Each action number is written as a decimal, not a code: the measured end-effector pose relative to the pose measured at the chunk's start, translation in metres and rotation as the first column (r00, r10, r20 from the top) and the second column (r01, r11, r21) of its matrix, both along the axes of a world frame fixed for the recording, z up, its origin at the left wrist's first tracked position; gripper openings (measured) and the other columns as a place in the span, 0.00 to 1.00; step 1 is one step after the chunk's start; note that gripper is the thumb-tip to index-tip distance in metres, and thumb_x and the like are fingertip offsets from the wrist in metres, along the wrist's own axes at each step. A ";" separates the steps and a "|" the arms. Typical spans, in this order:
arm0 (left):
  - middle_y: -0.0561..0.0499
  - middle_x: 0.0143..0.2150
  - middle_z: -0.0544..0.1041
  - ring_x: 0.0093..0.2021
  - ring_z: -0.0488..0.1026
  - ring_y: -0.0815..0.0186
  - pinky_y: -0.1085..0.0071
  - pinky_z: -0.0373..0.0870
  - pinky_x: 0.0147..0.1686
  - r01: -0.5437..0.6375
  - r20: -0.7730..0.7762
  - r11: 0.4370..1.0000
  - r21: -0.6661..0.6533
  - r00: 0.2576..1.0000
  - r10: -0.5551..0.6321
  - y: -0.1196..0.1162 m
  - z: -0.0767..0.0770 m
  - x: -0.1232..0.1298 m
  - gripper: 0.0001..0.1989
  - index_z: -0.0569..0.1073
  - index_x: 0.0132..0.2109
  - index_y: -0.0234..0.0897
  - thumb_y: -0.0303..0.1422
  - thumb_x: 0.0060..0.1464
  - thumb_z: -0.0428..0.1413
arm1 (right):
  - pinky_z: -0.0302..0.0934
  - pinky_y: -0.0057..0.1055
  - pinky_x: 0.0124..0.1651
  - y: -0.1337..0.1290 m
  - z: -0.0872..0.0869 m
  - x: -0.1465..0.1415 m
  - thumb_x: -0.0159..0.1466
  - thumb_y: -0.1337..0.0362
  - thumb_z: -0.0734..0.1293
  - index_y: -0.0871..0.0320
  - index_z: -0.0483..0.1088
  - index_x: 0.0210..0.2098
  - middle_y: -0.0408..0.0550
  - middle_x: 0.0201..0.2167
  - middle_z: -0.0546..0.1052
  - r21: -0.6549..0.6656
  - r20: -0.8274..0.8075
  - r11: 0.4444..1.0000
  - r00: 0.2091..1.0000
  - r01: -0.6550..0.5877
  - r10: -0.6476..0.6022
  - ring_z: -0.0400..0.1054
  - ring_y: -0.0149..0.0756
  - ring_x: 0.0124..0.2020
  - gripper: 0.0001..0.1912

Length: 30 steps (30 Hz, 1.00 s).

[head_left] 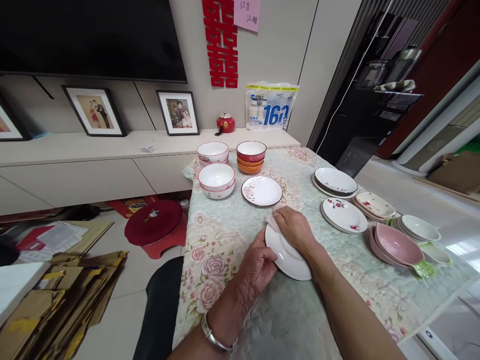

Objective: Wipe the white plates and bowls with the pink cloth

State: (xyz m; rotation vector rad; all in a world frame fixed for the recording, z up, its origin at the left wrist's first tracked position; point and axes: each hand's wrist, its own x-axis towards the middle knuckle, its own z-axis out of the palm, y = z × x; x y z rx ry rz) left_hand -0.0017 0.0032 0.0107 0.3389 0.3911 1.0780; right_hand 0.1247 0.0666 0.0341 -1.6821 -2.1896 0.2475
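A white plate [287, 254] is tilted above the flowered tablecloth, its plain side facing me. My left hand [258, 262] is closed on its left edge, thumb on the surface. My right hand [294, 227] presses a white wipe or tissue [273, 223] against the plate's far rim, fingers bent around it. Just beyond my hands lies a white plate with a dark rim and floral print [261, 191]. White bowls with red rims [216, 181] are stacked at the back left of the table. Beside them stands a stack of red and orange bowls [251, 157].
Stacked plates [344, 215], pink leaf-shaped dishes [398, 245] and pale green bowls [420, 227] fill the table's right side. A low cabinet [161, 145] holds framed photos, a red jar [225, 123] and a plastic bag [270, 107]. A red stool [154, 222] and flattened cardboard [63, 295] are on the left floor.
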 end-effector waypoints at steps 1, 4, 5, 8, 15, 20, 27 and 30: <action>0.51 0.40 0.78 0.39 0.73 0.63 0.68 0.66 0.43 0.003 0.014 1.000 -0.002 1.000 -0.002 0.001 0.001 0.000 0.39 0.70 0.54 0.39 0.16 0.28 0.49 | 0.57 0.30 0.43 0.001 -0.002 0.004 0.70 0.63 0.54 0.58 0.73 0.36 0.50 0.38 0.77 0.003 0.013 0.998 0.998 0.066 -0.066 0.70 0.37 0.40 0.16; 0.50 0.39 0.78 0.39 0.74 0.62 0.66 0.67 0.44 -0.009 0.044 0.999 -0.054 0.999 0.011 0.003 0.002 -0.002 0.36 0.71 0.54 0.37 0.18 0.32 0.51 | 0.58 0.31 0.44 -0.006 -0.007 0.005 0.69 0.64 0.54 0.59 0.72 0.40 0.53 0.40 0.77 0.059 0.031 0.993 0.994 0.099 -0.101 0.70 0.39 0.43 0.16; 0.51 0.38 0.78 0.37 0.74 0.63 0.66 0.67 0.44 -0.022 0.049 0.996 -0.085 0.998 0.026 0.003 0.003 -0.002 0.32 0.72 0.52 0.36 0.19 0.34 0.52 | 0.58 0.31 0.46 -0.010 -0.008 0.001 0.69 0.65 0.54 0.59 0.72 0.41 0.54 0.41 0.77 0.079 0.029 0.996 0.999 0.043 -0.046 0.69 0.39 0.44 0.15; 0.49 0.35 0.78 0.35 0.74 0.64 0.67 0.68 0.42 -0.080 0.039 0.975 -0.206 0.995 0.089 0.005 0.005 -0.005 0.17 0.75 0.44 0.32 0.25 0.43 0.55 | 0.58 0.34 0.51 -0.026 -0.004 -0.019 0.67 0.68 0.56 0.59 0.72 0.42 0.53 0.45 0.76 0.089 0.022 0.970 0.974 -0.226 0.224 0.67 0.40 0.48 0.13; 0.47 0.34 0.79 0.37 0.75 0.60 0.65 0.68 0.42 -0.079 0.083 0.956 -0.282 0.991 0.107 0.008 0.012 -0.008 0.12 0.75 0.39 0.33 0.36 0.49 0.55 | 0.57 0.40 0.58 -0.024 -0.005 -0.019 0.69 0.65 0.55 0.62 0.70 0.50 0.56 0.51 0.74 0.072 0.000 0.966 0.968 -0.250 0.250 0.65 0.42 0.55 0.16; 0.43 0.38 0.80 0.43 0.75 0.55 0.62 0.67 0.46 -0.038 0.054 0.955 -0.295 0.997 0.056 0.008 0.019 -0.008 0.17 0.75 0.44 0.31 0.36 0.52 0.52 | 0.58 0.45 0.59 -0.023 -0.020 0.009 0.70 0.62 0.54 0.65 0.67 0.55 0.61 0.55 0.71 0.144 0.047 0.985 0.995 -0.091 0.085 0.64 0.47 0.57 0.20; 0.40 0.43 0.80 0.45 0.75 0.52 0.59 0.67 0.49 0.002 0.059 0.980 -0.201 0.998 0.010 0.007 0.017 -0.009 0.22 0.74 0.50 0.28 0.35 0.51 0.52 | 0.53 0.55 0.62 -0.070 -0.016 0.010 0.61 0.53 0.67 0.62 0.58 0.63 0.65 0.66 0.55 0.153 0.177 0.951 0.954 -0.270 0.243 0.49 0.59 0.66 0.36; 0.40 0.45 0.79 0.47 0.75 0.52 0.59 0.67 0.50 -0.008 0.053 0.984 -0.180 0.998 0.017 0.008 0.014 -0.010 0.22 0.73 0.52 0.28 0.34 0.51 0.51 | 0.53 0.61 0.60 -0.086 -0.014 0.010 0.57 0.57 0.70 0.60 0.55 0.65 0.65 0.67 0.51 0.119 0.235 0.942 0.931 -0.314 0.280 0.46 0.63 0.66 0.40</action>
